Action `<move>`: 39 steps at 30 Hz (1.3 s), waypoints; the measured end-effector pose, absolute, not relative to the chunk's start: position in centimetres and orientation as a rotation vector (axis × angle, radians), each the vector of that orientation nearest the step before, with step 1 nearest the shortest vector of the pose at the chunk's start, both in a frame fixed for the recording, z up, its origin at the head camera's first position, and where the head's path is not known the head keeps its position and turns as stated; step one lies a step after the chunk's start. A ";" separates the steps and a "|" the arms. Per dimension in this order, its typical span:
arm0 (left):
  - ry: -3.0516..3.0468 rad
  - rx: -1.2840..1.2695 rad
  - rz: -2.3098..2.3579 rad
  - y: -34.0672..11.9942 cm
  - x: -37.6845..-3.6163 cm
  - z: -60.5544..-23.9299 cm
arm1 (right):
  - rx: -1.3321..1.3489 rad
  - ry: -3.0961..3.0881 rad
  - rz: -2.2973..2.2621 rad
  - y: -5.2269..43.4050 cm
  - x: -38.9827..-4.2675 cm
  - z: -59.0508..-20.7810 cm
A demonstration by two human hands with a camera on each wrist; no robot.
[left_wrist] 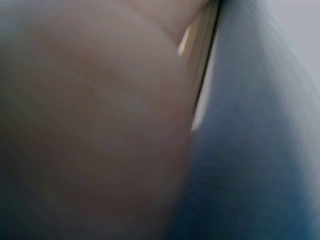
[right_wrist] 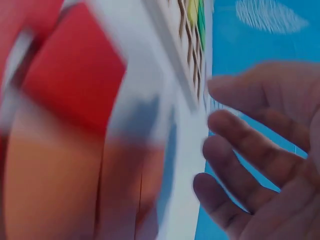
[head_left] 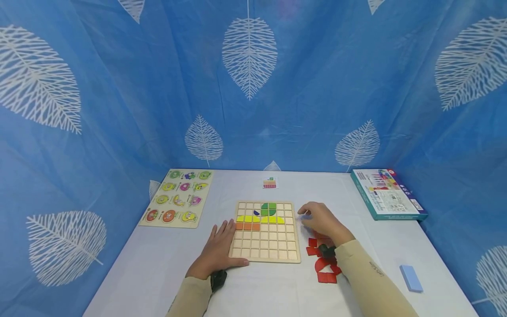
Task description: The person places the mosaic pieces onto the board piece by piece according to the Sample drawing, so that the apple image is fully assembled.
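Observation:
A square wooden grid board [head_left: 278, 241] lies mid-table, with green pieces [head_left: 268, 209], a small blue piece [head_left: 256, 213], a band of yellow pieces [head_left: 247, 219] and a few orange pieces [head_left: 247, 226] set in its upper cells. Along the board's left edge rests my left hand [head_left: 217, 251], fingers extended and thumb by the lower corner; its palm fills most of the left wrist view. My right hand [head_left: 322, 220] hovers just right of the board, fingers loosely bent with nothing between them. Beneath that wrist lie loose red pieces [head_left: 326, 277] and orange pieces [right_wrist: 55, 185].
Behind the board is a small pattern card [head_left: 270, 182]. A fruit puzzle board [head_left: 178, 200] lies at the back left, a teal-edged box [head_left: 388, 193] at the back right. Near the right edge sits a light blue block [head_left: 411, 278]. Blue leaf-print cloth [head_left: 253, 132] encloses the table.

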State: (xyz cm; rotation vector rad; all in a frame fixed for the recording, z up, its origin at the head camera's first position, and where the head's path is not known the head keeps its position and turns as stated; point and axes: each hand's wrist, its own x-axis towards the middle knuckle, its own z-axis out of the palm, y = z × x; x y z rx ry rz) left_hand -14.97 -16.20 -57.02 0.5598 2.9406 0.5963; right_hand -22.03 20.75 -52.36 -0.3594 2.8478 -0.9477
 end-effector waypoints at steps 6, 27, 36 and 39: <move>2.948 0.558 0.577 -16.3 -15.0 -57.1 | -0.293 2.712 -0.955 23.7 -21.1 -52.2; 2.929 0.552 0.611 -16.1 -15.0 -57.0 | -0.181 2.678 -1.101 25.3 -21.3 -54.1; 2.926 0.556 0.611 -16.0 -15.0 -56.9 | -0.215 2.702 -1.106 25.3 -21.2 -54.3; 2.934 0.551 0.614 -16.1 -15.0 -56.9 | -0.213 2.693 -1.106 25.3 -21.1 -54.3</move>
